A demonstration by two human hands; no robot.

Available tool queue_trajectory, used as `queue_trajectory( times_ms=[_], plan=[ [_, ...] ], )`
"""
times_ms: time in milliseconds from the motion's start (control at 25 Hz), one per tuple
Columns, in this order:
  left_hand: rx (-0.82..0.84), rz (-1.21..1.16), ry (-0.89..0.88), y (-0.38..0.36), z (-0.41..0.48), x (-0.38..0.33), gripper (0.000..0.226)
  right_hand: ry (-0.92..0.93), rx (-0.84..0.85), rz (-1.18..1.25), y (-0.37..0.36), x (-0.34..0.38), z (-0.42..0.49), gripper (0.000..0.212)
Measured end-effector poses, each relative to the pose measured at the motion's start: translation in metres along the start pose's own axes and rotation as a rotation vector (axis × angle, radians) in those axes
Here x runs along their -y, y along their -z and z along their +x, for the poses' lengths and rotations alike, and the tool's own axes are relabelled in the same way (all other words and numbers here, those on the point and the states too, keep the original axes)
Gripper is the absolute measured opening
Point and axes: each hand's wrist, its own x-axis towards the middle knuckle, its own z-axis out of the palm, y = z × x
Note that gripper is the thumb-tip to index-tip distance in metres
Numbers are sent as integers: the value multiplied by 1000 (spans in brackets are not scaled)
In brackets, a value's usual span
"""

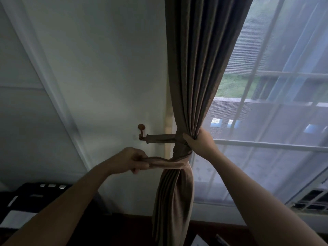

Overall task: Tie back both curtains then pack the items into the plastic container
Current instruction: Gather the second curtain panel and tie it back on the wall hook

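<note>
Curtain (pixel 195 77) hangs beside the window (pixel 284 82), its folds gripped by the fingers of the right hand (pixel 199 142). The left hand (pixel 129 161) pinches the free end of the tieback (pixel 170 163), below the wall hook (pixel 141 131). If that end slips before it is hooked, I think the folds spill loose.

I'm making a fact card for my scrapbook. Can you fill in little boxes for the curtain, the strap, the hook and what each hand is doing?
curtain: brown, bunched together beside the window
tieback: matching brown band, looped round the bunched curtain
hook: on the wall, left of the curtain; one tieback end hangs on it
left hand: pinches the loose tieback end, below the hook
right hand: grips the bunched curtain just above the band
done yet: no, the loose end is not on the hook
</note>
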Motion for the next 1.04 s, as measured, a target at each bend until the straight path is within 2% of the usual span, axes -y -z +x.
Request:
queue_trajectory(
  times_ms=[80,200,280,360,440,560,640,840,1040],
  plan=[
    [-100,-275,60,12,8,22,5,-7,-25,-3,-7,6,-4,41],
    [-289,-806,117,7,26,40,12,-11,-80,-15,-18,15,-8,43],
    [-466,-912,144,-5,45,41,14,-34,-128,-25,-24,20,-10,46],
    [-684,-753,159,-13,63,43,9,-54,-167,-35,-30,26,-11,46],
    [-829,-443,151,-14,75,43,5,-65,-196,-35,-36,32,-11,44],
    [-934,-226,78,-11,82,39,8,-72,-236,-33,-42,40,-11,44],
    [-982,-141,117,-7,84,39,10,-83,-254,-16,-46,45,-11,45],
    [-815,-73,153,4,96,58,11,-127,-301,-38,-54,53,-15,48],
    [-688,-71,130,6,108,65,26,-191,-301,-26,-55,56,-15,53]
  ],
)
